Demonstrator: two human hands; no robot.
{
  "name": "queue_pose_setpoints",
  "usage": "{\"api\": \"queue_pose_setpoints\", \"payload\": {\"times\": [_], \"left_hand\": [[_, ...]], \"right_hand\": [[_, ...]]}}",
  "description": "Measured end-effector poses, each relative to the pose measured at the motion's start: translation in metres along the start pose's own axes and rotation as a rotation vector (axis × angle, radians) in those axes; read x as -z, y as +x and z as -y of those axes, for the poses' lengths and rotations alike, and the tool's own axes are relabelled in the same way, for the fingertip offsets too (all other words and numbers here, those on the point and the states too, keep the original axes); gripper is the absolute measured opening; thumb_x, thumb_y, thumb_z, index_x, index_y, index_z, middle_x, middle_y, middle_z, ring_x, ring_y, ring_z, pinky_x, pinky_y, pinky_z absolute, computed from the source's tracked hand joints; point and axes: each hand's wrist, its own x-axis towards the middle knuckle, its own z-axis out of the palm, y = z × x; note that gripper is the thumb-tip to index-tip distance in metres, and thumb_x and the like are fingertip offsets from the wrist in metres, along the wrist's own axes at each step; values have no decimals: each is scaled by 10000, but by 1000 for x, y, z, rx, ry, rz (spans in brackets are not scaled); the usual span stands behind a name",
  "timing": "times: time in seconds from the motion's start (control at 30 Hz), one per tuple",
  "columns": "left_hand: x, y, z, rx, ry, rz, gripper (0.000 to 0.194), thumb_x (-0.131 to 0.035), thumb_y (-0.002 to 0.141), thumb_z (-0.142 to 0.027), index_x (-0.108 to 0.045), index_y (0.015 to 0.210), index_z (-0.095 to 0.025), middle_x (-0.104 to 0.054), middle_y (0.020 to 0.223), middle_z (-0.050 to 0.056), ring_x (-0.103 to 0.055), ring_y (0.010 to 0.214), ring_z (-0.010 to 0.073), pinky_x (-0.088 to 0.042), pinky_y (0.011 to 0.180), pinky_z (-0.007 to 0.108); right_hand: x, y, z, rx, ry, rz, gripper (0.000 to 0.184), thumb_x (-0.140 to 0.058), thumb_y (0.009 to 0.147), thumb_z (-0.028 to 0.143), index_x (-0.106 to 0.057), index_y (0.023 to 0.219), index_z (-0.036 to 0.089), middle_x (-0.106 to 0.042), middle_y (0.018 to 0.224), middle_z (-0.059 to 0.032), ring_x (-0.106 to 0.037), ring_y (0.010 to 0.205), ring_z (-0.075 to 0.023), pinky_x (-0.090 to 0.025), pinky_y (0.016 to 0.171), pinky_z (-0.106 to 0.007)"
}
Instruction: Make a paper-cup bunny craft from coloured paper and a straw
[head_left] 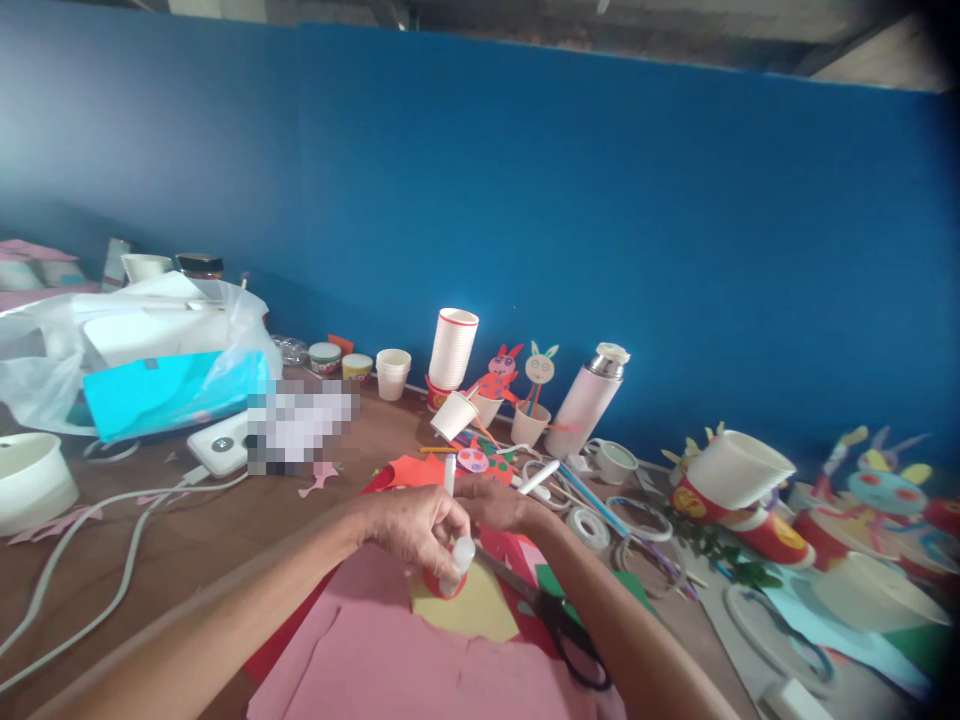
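Blue-walled craft table (225, 520): left hand (416, 530) pinches glue stick (450, 575); right hand (499, 503), curled, grasp unclear; finished bunny cups (525, 400) at one o'clock, paper uncut.

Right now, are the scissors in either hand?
No, the scissors lie on the coloured paper beside the right forearm, untouched by either hand.
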Motion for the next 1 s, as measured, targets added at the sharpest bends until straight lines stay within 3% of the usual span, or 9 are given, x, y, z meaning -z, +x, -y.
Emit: {"api": "queue_pose_setpoints", "payload": {"times": [0.23, 0.5, 1.0], "left_hand": [[-2, -1, -5, -12, 30, -37, 205, -685, 574, -246, -642, 757, -164, -683, 738, 24, -576, 538, 107, -389, 419, 159], [-3, -2, -9, 22, 84, -72, 230, -698, 560, -286, -651, 746, -159, -653, 653, 7, -505, 455, 75, -354, 392, 155], [-3, -4, -12, 38, 48, -50, 196, -692, 555, -254, -647, 726, -169, -625, 622, -15, -458, 431, 58, -342, 375, 148]], "right_hand": [[-2, 12, 2, -45, -168, 63, 180, -495, 621, 41, -640, 680, 131, -544, 546, 51, -480, 518, -73, -404, 515, -172], [2, 15, -2, -30, -312, 109, 220, -561, 604, 92, -668, 793, 128, -612, 684, 24, -525, 632, -112, -416, 552, -181], [5, 19, 3, 21, -343, 220, 368, -535, 580, -11, -656, 896, 133, -650, 741, 32, -525, 639, -115, -419, 579, -192]]}}
